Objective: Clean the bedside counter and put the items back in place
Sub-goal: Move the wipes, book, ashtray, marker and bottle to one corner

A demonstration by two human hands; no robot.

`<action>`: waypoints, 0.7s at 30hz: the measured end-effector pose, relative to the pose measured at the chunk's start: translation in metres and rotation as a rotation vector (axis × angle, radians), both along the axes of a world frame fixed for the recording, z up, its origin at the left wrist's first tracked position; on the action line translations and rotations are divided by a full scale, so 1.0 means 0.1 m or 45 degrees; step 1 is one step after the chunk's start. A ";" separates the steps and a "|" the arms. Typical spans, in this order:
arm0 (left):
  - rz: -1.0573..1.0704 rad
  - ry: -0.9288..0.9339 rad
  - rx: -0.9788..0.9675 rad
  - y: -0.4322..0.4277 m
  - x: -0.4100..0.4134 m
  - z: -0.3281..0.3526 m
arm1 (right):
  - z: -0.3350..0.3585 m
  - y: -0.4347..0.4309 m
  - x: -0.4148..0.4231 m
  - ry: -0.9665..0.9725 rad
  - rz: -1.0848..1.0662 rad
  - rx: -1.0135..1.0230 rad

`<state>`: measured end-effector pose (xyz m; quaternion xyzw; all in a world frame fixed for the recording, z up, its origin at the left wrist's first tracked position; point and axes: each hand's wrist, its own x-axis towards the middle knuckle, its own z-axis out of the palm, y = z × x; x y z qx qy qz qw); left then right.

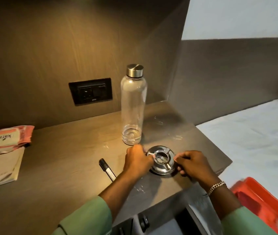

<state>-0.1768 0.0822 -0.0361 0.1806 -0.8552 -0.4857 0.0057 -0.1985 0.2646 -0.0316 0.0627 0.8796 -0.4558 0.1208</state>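
A round steel ashtray [162, 161] rests on the brown bedside counter [70, 150] near its right front corner. My left hand [137, 159] grips the ashtray's left rim and my right hand [193, 164] holds its right rim, a gold bracelet on that wrist. An empty clear bottle [133, 106] with a steel cap stands upright just behind the ashtray. A black-capped marker [107, 169] lies on the counter left of my left hand. At the far left a pink pack of wet wipes [7, 138] lies on top of a beige book [0, 167].
A black socket plate [90, 91] is set in the wooden back wall. The bed with a white sheet [253, 133] lies right of the counter. A red plastic object [263, 200] is at the lower right. Wet streaks show on the counter around the ashtray.
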 end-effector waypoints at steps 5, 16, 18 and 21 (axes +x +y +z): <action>0.251 0.054 0.158 -0.24 0.12 0.07 | 0.07 -0.18 0.01 -0.052 0.118 -0.322; 1.163 0.322 0.073 -2.34 1.23 0.22 | 0.26 -2.82 0.24 -0.420 0.731 -0.696; 1.262 0.301 -0.036 -2.67 1.38 0.22 | 0.31 -3.33 0.31 -0.435 0.816 -0.688; 1.320 0.292 -0.138 -2.94 1.52 0.24 | 0.32 -3.99 0.41 -0.450 0.839 -0.676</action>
